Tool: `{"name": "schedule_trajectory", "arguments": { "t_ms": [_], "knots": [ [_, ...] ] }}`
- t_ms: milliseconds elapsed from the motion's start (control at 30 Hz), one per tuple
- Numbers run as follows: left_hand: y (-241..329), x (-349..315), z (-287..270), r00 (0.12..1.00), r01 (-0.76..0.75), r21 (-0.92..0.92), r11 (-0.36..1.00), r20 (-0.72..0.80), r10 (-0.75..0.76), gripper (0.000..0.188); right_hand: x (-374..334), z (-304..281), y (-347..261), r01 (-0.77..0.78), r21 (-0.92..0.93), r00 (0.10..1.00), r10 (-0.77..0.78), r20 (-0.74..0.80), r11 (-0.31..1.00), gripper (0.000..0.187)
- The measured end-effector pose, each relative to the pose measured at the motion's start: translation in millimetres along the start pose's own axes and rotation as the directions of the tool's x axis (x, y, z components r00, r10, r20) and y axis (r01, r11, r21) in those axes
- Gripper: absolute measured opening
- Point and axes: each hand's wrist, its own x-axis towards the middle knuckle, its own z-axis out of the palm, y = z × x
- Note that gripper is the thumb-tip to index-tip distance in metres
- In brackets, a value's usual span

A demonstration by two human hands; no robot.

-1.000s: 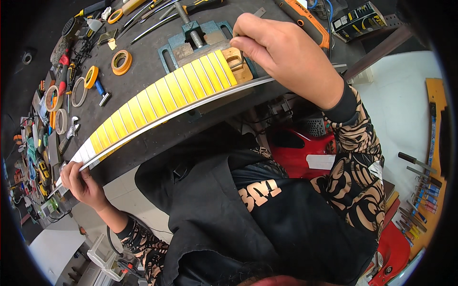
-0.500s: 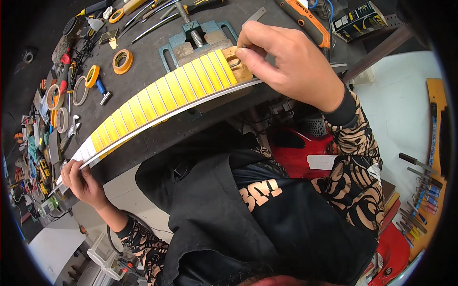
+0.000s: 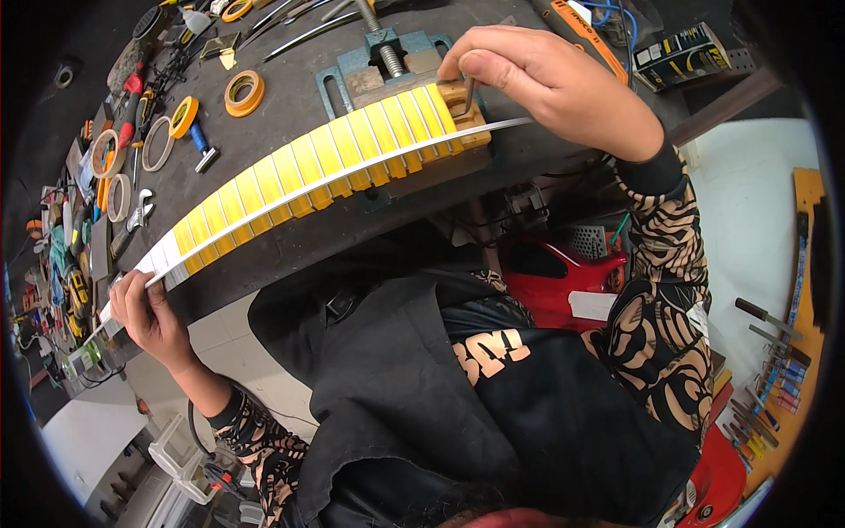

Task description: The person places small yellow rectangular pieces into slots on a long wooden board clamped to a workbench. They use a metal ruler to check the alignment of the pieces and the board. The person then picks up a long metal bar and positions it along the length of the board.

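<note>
A guitar neck [image 3: 238, 204] lies slantwise along the front of the bench, its fretboard covered in yellow tape between the bare frets. Along its length runs a thin metal straightedge [image 3: 343, 172], which extends past the neck's right end. My left hand [image 3: 150, 319] is closed on the straightedge at the left end of the neck, beside untaped white strips. At the other end, my right hand [image 3: 546, 84] pinches a thin bent metal key [image 3: 470, 95], whose tip goes down at the slotted wooden end [image 3: 475, 123]. Some of the right fingers are hidden behind the hand.
A blue-green vise [image 3: 387, 66] stands behind the neck's right end. Tape rolls [image 3: 244, 93], a blue-handled razor [image 3: 202, 145] and an adjustable wrench [image 3: 139, 211] lie at the left. A black box [image 3: 682, 57] is at the far right; a red guitar body [image 3: 554, 277] sits below the bench.
The straightedge has shifted from the fretboard's near edge to over its taped face, showing more tape on the near side. The bent key now stands more upright in my right hand.
</note>
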Motion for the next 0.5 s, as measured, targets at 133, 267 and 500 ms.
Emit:
{"name": "schedule_trajectory", "arguments": {
  "t_ms": [133,267,500],
  "knots": [
    [1,2,-1,1.0,-0.027,0.016,1.0,0.0,0.027,0.013,2,-1,1,0.035,-0.079,0.999,-0.036,-0.014,0.996,0.043],
    [3,3,0,1.0,-0.025,0.017,1.0,-0.001,0.025,0.013,7,-1,6,-0.014,-0.051,0.999,0.015,0.03,0.999,0.046],
    [7,8,-2,1.0,-0.002,0.011,1.0,0.015,0.002,0.012,10,7,33,0.112,-0.038,0.993,-0.111,0.033,0.993,0.049]
  ]
}}
